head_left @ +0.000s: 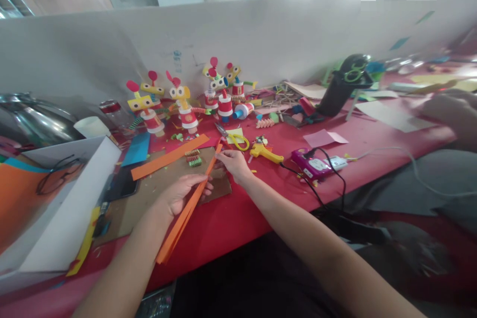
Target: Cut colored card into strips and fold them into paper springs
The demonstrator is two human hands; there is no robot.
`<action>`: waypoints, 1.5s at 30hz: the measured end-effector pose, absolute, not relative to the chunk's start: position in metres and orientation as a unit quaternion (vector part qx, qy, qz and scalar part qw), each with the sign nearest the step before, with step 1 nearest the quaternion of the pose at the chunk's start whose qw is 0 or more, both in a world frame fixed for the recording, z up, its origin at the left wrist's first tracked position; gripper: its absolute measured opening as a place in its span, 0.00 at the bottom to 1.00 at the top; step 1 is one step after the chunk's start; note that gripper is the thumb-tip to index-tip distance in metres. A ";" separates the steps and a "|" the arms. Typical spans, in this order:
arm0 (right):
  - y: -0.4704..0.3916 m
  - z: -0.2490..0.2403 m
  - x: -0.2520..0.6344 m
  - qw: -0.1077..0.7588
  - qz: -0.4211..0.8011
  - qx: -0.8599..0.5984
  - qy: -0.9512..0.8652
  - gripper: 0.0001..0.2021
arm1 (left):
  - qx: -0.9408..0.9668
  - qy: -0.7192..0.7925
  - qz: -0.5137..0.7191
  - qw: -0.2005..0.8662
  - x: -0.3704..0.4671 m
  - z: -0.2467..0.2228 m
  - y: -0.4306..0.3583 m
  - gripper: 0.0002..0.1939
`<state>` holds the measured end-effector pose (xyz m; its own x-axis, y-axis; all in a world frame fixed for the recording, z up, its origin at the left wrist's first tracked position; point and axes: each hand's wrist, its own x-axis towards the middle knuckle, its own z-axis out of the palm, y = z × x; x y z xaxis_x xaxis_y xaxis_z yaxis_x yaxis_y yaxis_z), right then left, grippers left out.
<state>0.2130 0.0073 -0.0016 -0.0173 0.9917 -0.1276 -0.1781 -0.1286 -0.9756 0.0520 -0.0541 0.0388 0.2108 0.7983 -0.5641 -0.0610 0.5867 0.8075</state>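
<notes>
Long orange paper strips [182,223] slant across the front of the red table. My left hand [188,191] grips them around the middle, thumb on top and fingers beneath. At their far end, my right hand [233,164] pinches the strips between thumb and fingers. Just beyond it lie yellow-handled scissors [238,140]. A yellow glue gun [267,152] rests to the right of my right hand. On the brown cardboard [160,198] sit small folded paper springs [194,159], beside a wide flat orange paper strip [171,155].
Several paper-cup figures [186,109] stand along the grey partition. A purple power socket [313,164] with cords lies at right. On the left are a white box [67,208], a metal kettle [33,119] and a dark phone [124,184]. A co-worker's hand [452,114] shows at far right.
</notes>
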 end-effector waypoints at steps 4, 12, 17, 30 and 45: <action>0.011 -0.005 0.214 0.522 0.549 -0.505 -0.415 0.10 | 0.403 0.568 0.269 0.665 0.050 0.044 -0.065 0.13; 0.010 -0.013 0.213 0.480 0.537 -0.529 -0.449 0.09 | 0.614 0.652 0.144 0.420 0.015 0.034 -0.060 0.08; 0.012 -0.018 0.216 0.443 0.536 -0.544 -0.471 0.09 | 0.756 0.638 0.122 0.081 0.000 0.020 -0.061 0.13; 0.012 -0.019 0.225 0.369 0.533 -0.546 -0.530 0.11 | 0.833 0.528 0.146 -0.077 0.017 -0.005 -0.055 0.13; 0.011 -0.013 0.224 0.341 0.534 -0.567 -0.526 0.09 | 0.840 0.525 0.120 -0.068 -0.048 0.000 -0.089 0.19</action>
<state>0.2243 0.0111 -0.0134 -0.1243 0.9611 -0.2465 0.2331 -0.2132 -0.9488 -0.0483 -0.0887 0.0002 0.4206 0.8651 0.2733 0.8978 -0.4402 0.0115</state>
